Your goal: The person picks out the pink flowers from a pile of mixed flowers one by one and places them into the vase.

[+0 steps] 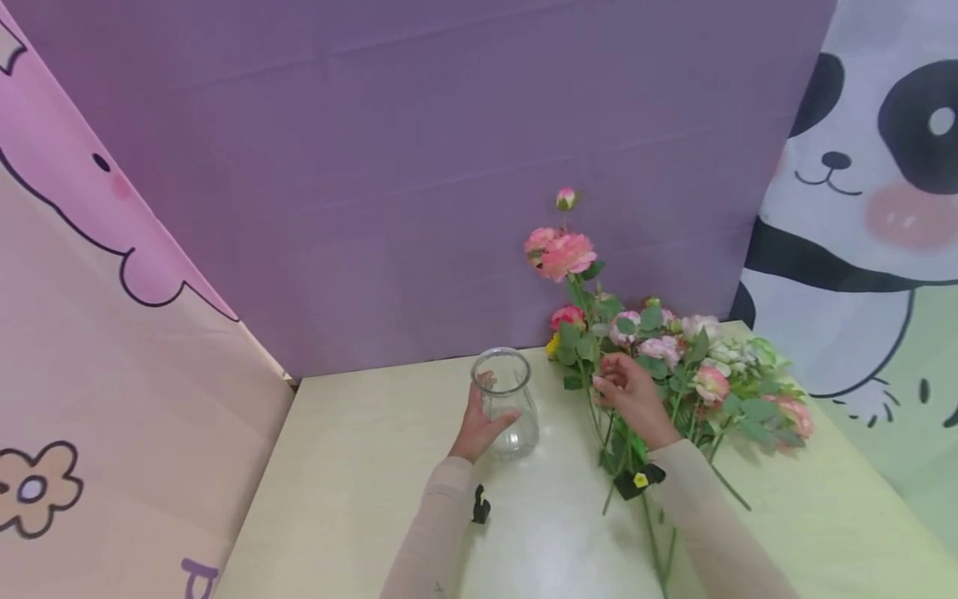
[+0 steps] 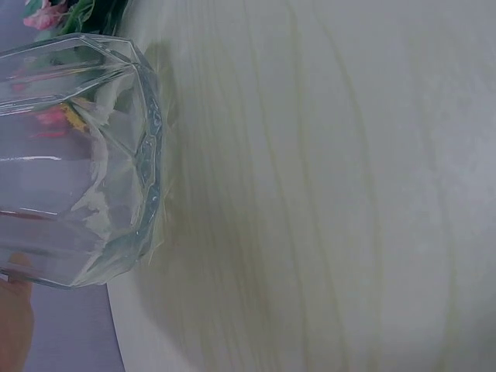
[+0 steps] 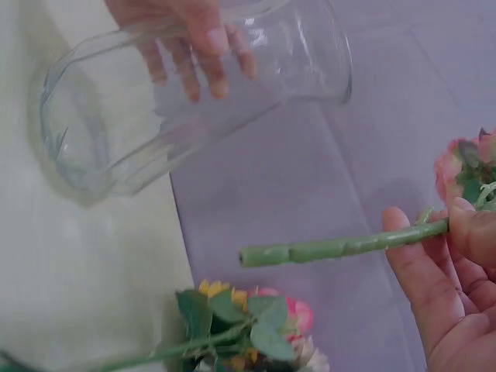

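My left hand (image 1: 479, 428) grips the side of a clear glass vase (image 1: 516, 428), its thumb on the near side and fingers round the far side. The vase's wide mouth faces up; whether its base touches the table cannot be told. To the right of it, my right hand (image 1: 632, 395) pinches a green artificial flower stem (image 3: 333, 246) between thumb and fingers. The cut end of that stem points toward the vase in the right wrist view, apart from the glass. Pink blooms (image 1: 566, 254) rise above the right hand, with a bud at the top.
A heap of artificial flowers (image 1: 711, 384) with long stems lies on the right side of the pale table (image 1: 352, 466). A purple backdrop (image 1: 419, 208) stands behind the table's far edge. Printed panels flank both sides, a panda (image 1: 831, 333) on the right one.
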The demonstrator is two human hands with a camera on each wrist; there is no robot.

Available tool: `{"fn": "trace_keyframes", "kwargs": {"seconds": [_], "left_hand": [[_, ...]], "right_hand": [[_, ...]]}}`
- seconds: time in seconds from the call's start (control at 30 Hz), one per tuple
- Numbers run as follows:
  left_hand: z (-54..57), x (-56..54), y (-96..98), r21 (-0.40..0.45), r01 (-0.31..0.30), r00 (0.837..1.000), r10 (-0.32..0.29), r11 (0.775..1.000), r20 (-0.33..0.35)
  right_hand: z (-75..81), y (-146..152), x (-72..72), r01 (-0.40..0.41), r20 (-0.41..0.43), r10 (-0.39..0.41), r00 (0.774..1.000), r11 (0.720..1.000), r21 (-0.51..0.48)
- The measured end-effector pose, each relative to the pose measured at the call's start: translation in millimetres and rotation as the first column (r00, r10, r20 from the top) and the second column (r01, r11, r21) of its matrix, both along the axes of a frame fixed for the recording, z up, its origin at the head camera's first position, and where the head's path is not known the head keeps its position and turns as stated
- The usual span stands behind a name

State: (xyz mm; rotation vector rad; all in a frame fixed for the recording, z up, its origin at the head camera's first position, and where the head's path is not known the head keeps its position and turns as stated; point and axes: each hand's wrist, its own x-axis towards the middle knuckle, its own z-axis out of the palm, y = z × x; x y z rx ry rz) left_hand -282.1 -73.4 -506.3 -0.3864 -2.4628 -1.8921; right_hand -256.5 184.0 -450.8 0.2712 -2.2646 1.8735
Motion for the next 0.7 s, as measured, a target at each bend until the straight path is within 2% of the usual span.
{"fn": "trace_keyframes", "kwargs": {"seconds": [0.2,0.33,0.7], "left_hand": [[-1.0,-0.7,-0.4,0.005,0.0,1.0,0.0,1.0,-0.015],[-1.8,-1.0,0.5,0.01,0.004,1.0,-0.003,1.0,-0.021],[-1.6,0.3,1.8,0.019,-0.005,1.0,0.006,1.0,-0.022]], "right_hand": [[9.5,-16.2,-8.6,-0.008,-0.098,0.009,0.995,1.0,0.006],[21.5,-26.2,-14.8,-0.047,-0.084,0.044,0.995,0.998,-0.037],[52.6,-58.5,-31.9,-0.059,-0.08,0.049,0.996,0.991,-0.122]]}}
